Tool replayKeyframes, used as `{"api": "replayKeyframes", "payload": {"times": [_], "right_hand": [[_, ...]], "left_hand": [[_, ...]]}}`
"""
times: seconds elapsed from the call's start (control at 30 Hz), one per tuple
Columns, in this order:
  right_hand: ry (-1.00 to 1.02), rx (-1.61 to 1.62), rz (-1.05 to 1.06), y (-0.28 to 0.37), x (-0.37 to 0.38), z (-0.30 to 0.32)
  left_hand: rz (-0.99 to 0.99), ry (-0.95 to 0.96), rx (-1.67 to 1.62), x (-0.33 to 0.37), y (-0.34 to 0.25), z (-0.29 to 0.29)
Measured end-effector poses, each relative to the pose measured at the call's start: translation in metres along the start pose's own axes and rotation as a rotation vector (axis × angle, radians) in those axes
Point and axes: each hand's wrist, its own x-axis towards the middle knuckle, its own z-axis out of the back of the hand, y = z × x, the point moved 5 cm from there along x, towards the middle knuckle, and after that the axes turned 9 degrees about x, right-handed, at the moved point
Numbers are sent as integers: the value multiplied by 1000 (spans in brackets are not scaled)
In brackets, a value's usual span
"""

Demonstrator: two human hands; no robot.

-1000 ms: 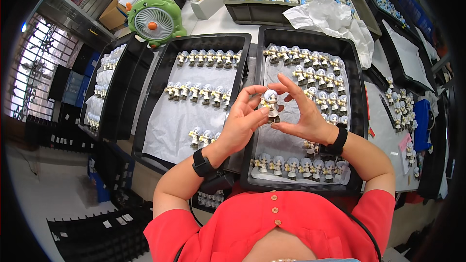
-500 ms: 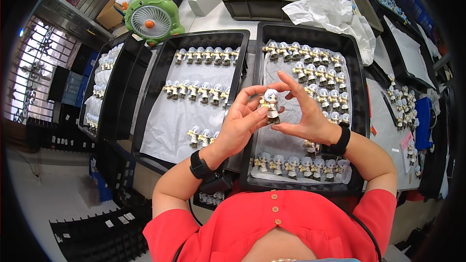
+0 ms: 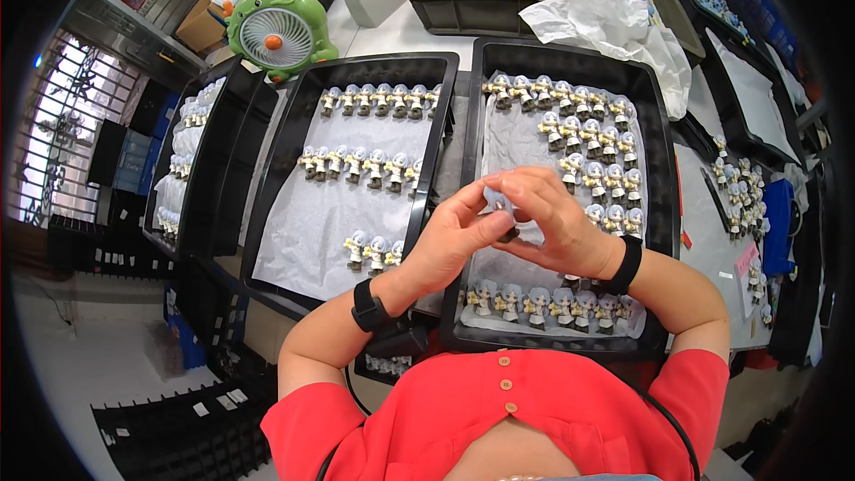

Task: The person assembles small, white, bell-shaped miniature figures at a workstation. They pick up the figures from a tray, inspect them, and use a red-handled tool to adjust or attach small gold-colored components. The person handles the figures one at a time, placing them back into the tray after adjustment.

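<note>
Left grip (image 3: 452,236) and right grip (image 3: 561,230) close together, fingers (image 3: 533,194) curled; elbows (image 3: 711,321) bent, forearms (image 3: 670,285) slanting inward.

A workshop or small factory room: near-identical figurines (image 3: 535,305) stand out in rows in paper-lined black trays (image 3: 374,69) at the desk (image 3: 383,39), an olive bin (image 3: 468,16) at one o'clock holds many more, and loose figurines (image 3: 736,189) crowd together at three o'clock.
</note>
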Motion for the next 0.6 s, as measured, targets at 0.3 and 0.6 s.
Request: {"api": "replayKeyframes", "payload": {"times": [0.3, 0.6], "right_hand": [[-51, 80, -86, -3, 0, 2], [-24, 80, -178, -1, 4, 5]], "left_hand": [[59, 124, -196, 2, -1, -3], [90, 133, -221, 3, 4, -1]]}}
